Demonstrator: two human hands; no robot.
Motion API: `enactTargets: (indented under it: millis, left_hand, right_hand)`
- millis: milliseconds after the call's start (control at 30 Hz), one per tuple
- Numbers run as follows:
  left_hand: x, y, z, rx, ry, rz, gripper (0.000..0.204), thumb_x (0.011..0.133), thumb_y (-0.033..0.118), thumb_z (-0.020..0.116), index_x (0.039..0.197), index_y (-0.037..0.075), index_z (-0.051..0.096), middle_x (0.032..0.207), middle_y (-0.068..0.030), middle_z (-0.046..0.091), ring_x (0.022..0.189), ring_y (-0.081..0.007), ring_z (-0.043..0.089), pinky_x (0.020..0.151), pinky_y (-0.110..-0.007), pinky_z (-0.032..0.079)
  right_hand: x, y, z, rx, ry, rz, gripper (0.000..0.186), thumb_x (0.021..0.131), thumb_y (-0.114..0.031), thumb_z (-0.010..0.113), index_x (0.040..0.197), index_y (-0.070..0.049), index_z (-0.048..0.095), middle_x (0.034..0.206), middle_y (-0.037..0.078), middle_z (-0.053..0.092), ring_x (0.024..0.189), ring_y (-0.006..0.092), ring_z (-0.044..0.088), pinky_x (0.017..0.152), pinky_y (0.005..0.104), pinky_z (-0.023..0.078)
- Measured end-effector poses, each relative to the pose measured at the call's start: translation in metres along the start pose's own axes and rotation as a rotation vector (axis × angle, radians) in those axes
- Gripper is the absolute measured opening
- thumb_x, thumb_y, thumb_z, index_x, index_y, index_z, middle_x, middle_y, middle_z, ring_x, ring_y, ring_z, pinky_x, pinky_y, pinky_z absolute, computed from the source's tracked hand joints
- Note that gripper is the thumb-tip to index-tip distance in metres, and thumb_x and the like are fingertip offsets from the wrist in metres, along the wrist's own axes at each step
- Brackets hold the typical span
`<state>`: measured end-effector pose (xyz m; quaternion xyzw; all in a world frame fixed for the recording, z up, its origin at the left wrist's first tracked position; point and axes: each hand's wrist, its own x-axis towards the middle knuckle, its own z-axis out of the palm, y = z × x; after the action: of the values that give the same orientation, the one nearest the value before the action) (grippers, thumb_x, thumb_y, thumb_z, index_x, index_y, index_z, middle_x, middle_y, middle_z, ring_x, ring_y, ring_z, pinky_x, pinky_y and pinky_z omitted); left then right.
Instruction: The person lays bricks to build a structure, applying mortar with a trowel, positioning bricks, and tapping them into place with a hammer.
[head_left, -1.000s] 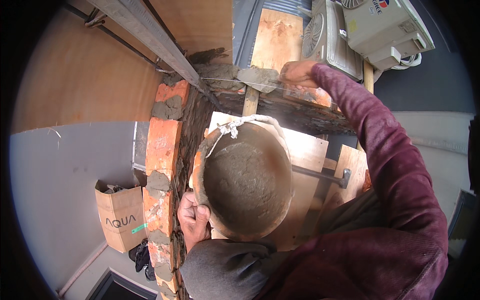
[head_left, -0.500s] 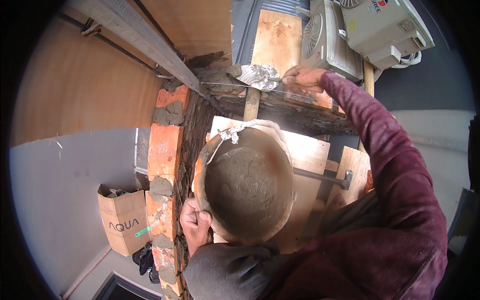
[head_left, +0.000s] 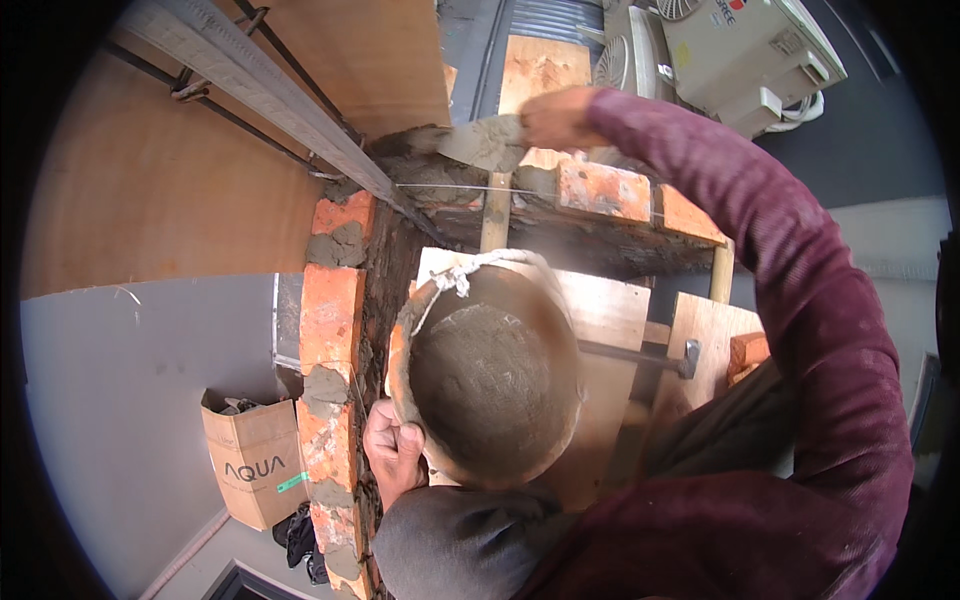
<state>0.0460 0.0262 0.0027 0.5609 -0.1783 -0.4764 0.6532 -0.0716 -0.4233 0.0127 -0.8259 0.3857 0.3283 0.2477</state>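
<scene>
My left hand (head_left: 394,450) grips the near-left side of a round bucket (head_left: 401,352), thumb on the outside below the rim. Grey wet mortar (head_left: 490,380) lies inside it, and a white twisted cloth or rope (head_left: 455,277) is tied at the rim. At the far wall, my right hand (head_left: 562,118) is closed around the handle of a trowel (head_left: 482,143). Its mortar-smeared blade points left, over the mortar (head_left: 415,160) on the wall top near the corner. To the right of the blade sits an orange brick (head_left: 604,191) in the far wall.
A brick wall (head_left: 331,315) runs along the left, with a metal post (head_left: 275,90) at the corner. A taut string (head_left: 450,187) crosses the far wall. A hammer (head_left: 688,358) rests by plywood boards (head_left: 610,305). Air-conditioner units (head_left: 740,60) stand far right; a cardboard box (head_left: 250,465) lies low left.
My right hand and the trowel have moved left and slightly farther away along the wall top. More bricks of the far wall now show. My left hand keeps its grip on the bucket.
</scene>
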Motion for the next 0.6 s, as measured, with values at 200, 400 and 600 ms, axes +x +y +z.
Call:
enactTargets:
  millis: [200, 400, 600]
  left_hand:
    - [-0.008, 0.003, 0.005, 0.015, 0.028, -0.005, 0.035, 0.091, 0.034, 0.073, 0.099, 0.005, 0.055, 0.082, 0.0022, 0.058, 0.071, -0.0047, 0.047, 0.068, -0.022, 0.039]
    - [-0.003, 0.009, 0.007, 0.09, 0.024, 0.036, 0.021, 0.097, 0.025, 0.062, 0.097, 0.005, 0.055, 0.077, 0.0068, 0.049, 0.069, -0.0026, 0.04, 0.064, -0.019, 0.032]
    - [0.003, 0.023, 0.015, 0.263, -0.026, 0.062, 0.021, 0.098, 0.025, 0.061, 0.104, 0.005, 0.058, 0.08, 0.0068, 0.049, 0.071, -0.0029, 0.042, 0.065, -0.02, 0.034]
  right_hand:
    - [-0.062, 0.002, -0.005, -0.234, 0.054, 0.014, 0.034, 0.099, -0.023, 0.045, 0.088, 0.001, 0.065, 0.072, 0.009, 0.062, 0.064, 0.0198, 0.06, 0.058, 0.0371, 0.054]
    - [-0.209, 0.05, -0.009, -0.439, 0.487, -0.303, 0.024, 0.095, -0.022, 0.053, 0.108, -0.003, 0.061, 0.072, 0.012, 0.059, 0.07, 0.027, 0.06, 0.067, 0.0446, 0.049]
    - [-0.272, -0.002, 0.05, -0.419, 0.343, -0.506, 0.037, 0.085, -0.015, 0.064, 0.119, -0.002, 0.057, 0.073, 0.013, 0.061, 0.073, 0.0309, 0.064, 0.07, 0.045, 0.049]
